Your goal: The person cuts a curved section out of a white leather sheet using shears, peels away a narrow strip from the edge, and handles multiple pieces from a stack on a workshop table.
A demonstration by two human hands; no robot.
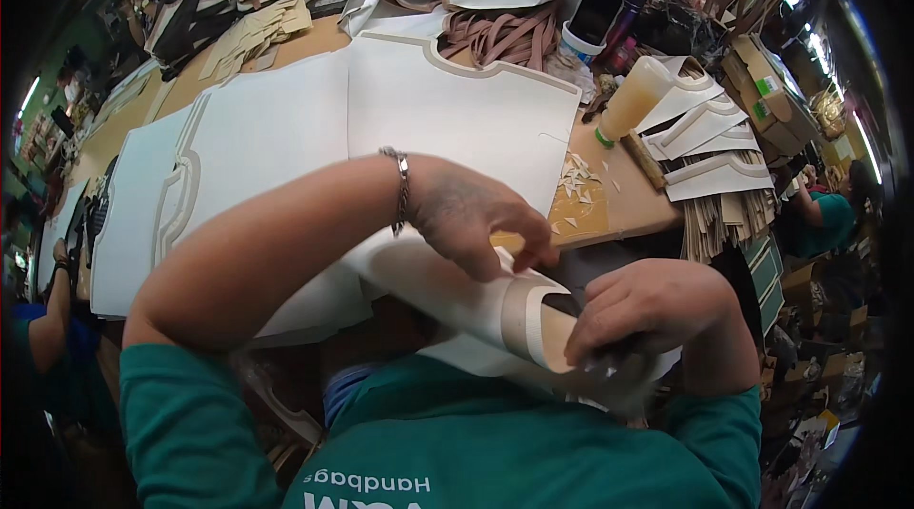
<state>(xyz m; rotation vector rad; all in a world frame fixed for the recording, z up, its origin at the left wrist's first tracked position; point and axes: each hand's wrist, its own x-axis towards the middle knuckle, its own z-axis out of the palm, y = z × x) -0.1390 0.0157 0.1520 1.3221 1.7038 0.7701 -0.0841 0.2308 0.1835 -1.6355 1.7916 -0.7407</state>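
A white bag panel (457,290) with a beige edging strip lies curved across my lap, below the table edge. Over its upper edge is my left hand (476,219), bent down at the wrist, a chain bracelet on it. Its thumb and curled fingers are apart; whether the tips touch the panel is hard to tell. At the panel's right end, beside a curved cut-out, my right hand (647,314) is closed. Under its fingers shows a dark, partly shiny blur that I cannot name, and the panel's end there is hidden.
Large white panels (276,128) with beige trim cover the table. Small offcuts (576,180) lie by a glue bottle (633,99) with yellowish contents. Trimmed white pieces (705,128) are stacked at right, brown straps (500,36) behind. Another person's arm (52,309) shows at far left.
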